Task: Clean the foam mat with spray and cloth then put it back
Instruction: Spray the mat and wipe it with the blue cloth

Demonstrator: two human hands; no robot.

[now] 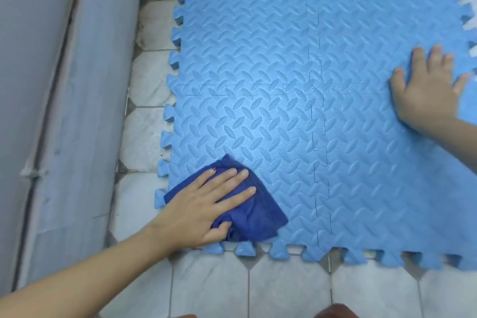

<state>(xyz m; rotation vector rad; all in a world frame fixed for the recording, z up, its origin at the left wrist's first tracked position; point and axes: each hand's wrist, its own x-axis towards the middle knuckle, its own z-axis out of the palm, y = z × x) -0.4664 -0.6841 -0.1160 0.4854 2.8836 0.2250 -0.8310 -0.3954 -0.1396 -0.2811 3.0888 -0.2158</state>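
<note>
A light blue foam mat, made of interlocking puzzle-edged tiles with a leaf-like embossed pattern, lies flat on the tiled floor. A dark blue cloth rests crumpled on the mat's near left corner. My left hand lies on top of the cloth, fingers spread and pressing it against the mat. My right hand is flat on the mat near its right edge, fingers apart, holding nothing. No spray bottle is in view.
White floor tiles with grey diamond insets surround the mat at the near side and left. A grey padded wall or furniture side stands along the left. A white object shows at the far right edge.
</note>
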